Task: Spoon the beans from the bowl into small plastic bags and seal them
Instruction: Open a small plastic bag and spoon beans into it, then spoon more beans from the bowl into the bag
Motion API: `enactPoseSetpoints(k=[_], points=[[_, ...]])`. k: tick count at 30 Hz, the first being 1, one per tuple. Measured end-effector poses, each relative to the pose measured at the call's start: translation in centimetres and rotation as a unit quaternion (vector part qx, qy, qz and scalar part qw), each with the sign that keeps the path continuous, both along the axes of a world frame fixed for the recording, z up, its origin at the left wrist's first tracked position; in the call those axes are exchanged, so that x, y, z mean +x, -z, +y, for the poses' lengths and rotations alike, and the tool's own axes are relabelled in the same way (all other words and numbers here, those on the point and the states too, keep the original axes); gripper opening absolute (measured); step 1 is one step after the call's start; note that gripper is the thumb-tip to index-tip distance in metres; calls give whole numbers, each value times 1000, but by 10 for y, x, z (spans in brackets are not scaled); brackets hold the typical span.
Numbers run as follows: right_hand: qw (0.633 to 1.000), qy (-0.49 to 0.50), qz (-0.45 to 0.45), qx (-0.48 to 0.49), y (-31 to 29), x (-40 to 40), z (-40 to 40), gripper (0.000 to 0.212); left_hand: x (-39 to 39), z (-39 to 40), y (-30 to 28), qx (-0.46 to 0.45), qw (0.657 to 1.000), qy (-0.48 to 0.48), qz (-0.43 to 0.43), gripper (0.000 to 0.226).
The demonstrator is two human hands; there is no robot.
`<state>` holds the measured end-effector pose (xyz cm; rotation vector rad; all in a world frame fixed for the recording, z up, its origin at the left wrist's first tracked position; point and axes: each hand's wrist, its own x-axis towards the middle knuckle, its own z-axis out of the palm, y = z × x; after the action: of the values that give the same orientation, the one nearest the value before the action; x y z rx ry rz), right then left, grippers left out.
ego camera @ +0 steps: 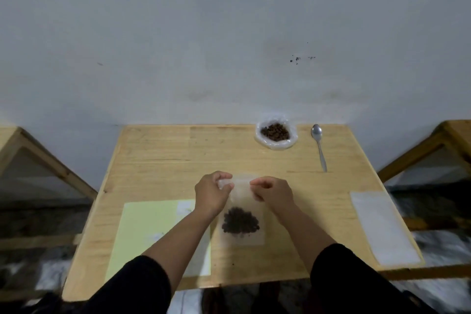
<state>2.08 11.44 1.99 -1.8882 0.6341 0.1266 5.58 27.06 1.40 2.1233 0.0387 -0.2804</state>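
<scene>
Evidently the sealing step was in hand. A small plastic bag [240, 214] lay flat on the desk [163, 160], near the middle of its near half, with a dark heap of beans [240, 220] settled in its near end. The left hand [211, 195] pinched the left end of the bag's far, open edge, fingers [224, 182] curled round the plastic. The right hand [271, 192] was curled at the right end of the same edge and appeared to pinch it likewise, though the exact contact was blurred. Whether any part of the closure was already pressed shut could not be told.

In my judgement the next move called for pressing the strip together along its whole width, keeping the beans well back from the mouth so that none lodged in the seal.

At the far right of the desk stood the bowl [276, 145], lined with plastic and holding more beans. The spoon [319, 146] lay just to its right, handle pointing near, not in use. A stack of what appeared to be empty bags [382, 227] lay along the near right edge. A pale green sheet [153, 232] lay at near left, partly under the left forearm. Nothing stood between the hands and the bag; bowl and spoon were well apart from the work.
</scene>
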Motion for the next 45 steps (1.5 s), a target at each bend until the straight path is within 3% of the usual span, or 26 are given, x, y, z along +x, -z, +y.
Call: enactPoseSetpoints(k=[6, 9, 12, 16, 18, 19, 23, 26, 28, 30, 35, 39, 45], points=[[982, -61, 13, -181, 44, -10, 12, 16, -20, 0, 47, 105, 993, 56, 24, 48], [967, -90, -18, -236, 58, -19, 19, 19, -27, 1, 64, 157, 981, 108, -30, 64], [945, -138, -62, -291, 70, -29, 23, 19, -29, 0, 69, 290, 913, 249, -143, 41], [891, -224, -119, -377, 71, -37, 25, 19, -30, 4, 69, 390, 827, 377, -148, 39], [858, -266, -126, -420, 68, -42, 26, 30, -28, 1, 69, 440, 777, 411, -184, 23], [841, -287, -122, -443, 66, -43, 26, 36, -26, 2, 72, 444, 768, 416, -200, 14], [822, -299, -138, -464, 54, -43, 22, 31, -22, -8, 60, 420, 802, 401, -136, 24], [825, -273, -125, -479, 45, -40, 6, 38, -11, -22, 48, 385, 831, 355, -188, 17], [836, -241, -105, -481, 37, -38, -14, 39, 2, -38, 51, 322, 866, 311, -223, 6], [845, -199, -90, -489, 29, -37, -41, 36, 8, -60, 47, 314, 864, 329, -215, 4], [897, -61, -30, -436, 14, -60, -128, 41, -5, -131, 21, 180, 911, 316, -195, 34], [907, -1, 25, -420, 14, -95, -184, 44, -26, -188, 23, 145, 914, 340, -166, 37], [916, -19, 78, -393, 40, -124, -232, 51, -52, -258, 40, 135, 917, 352, -131, 38]])
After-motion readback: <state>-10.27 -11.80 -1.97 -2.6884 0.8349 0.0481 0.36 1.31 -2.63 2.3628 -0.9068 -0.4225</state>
